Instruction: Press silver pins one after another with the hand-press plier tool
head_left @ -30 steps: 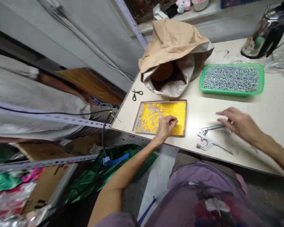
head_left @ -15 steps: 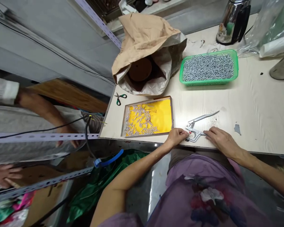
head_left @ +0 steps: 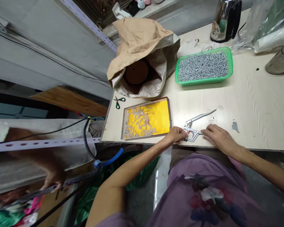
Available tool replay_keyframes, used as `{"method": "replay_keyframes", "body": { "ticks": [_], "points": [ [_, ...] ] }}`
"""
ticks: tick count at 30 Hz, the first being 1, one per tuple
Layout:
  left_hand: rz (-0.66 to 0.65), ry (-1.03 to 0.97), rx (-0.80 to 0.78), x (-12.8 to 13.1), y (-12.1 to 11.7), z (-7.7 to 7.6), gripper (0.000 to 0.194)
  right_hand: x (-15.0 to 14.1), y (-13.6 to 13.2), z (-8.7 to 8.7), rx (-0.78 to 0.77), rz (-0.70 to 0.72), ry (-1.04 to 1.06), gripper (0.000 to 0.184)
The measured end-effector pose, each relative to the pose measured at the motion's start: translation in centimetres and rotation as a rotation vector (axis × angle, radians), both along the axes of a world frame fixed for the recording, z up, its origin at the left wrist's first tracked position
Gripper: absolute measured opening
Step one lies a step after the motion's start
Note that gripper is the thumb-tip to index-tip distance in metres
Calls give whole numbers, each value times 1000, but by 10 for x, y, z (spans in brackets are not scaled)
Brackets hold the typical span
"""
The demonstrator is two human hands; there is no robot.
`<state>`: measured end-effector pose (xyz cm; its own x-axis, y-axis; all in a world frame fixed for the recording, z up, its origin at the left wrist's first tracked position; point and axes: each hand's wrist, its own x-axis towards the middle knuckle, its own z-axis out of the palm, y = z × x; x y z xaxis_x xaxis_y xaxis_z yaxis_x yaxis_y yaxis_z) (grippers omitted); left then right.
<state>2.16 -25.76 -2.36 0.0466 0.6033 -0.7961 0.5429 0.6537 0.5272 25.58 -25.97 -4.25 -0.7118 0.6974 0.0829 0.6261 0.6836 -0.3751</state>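
Observation:
On the table's front edge lies a pair of silver spring-loaded pliers (head_left: 193, 133), handles spread apart, with a coil spring and a red spot near the head. My left hand (head_left: 176, 135) is closed in a pinch at the head; whatever is between its fingertips is too small to make out. My right hand (head_left: 219, 138) grips the end of the lower handle with its fingertips, while the upper handle stands free. Left of my left hand sits a shallow cardboard tray (head_left: 169, 115) lined with yellow, holding many small silvery metal pieces.
A green plastic basket (head_left: 230, 64) full of similar metal pieces stands farther back. Beside it is a large brown paper sack (head_left: 142, 37), open towards me. Scissors (head_left: 119, 102) lie near the left edge. A kettle (head_left: 223, 22) stands behind. A co-worker's arm (head_left: 38, 154) is at the left.
The view has shifted slightly. My hands and the pliers keep nearly the same positions. The co-worker's arm at the left has moved lower.

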Motion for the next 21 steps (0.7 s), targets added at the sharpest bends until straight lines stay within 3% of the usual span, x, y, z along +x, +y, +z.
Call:
{"method": "replay_keyframes", "body": {
  "ticks": [1, 5, 7, 11, 21],
  "points": [
    [3, -4, 1, 0, 0, 0, 16, 2, 5, 0, 26, -16, -8, 29],
    [2, -9, -7, 1, -1, -1, 19, 12, 28, -2, 128, -77, -122, 79],
    [3, -1, -13, 2, 0, -1, 21, 16, 36, -5, 127, -51, -176, 89],
    [34, 16, -41, 4, 1, 2, 21, 17, 41, -7, 113, -21, -197, 89],
    [34, 14, -66, 7, 1, 7, 24, 14, 36, -1, 135, -23, -183, 64]
  ]
}}
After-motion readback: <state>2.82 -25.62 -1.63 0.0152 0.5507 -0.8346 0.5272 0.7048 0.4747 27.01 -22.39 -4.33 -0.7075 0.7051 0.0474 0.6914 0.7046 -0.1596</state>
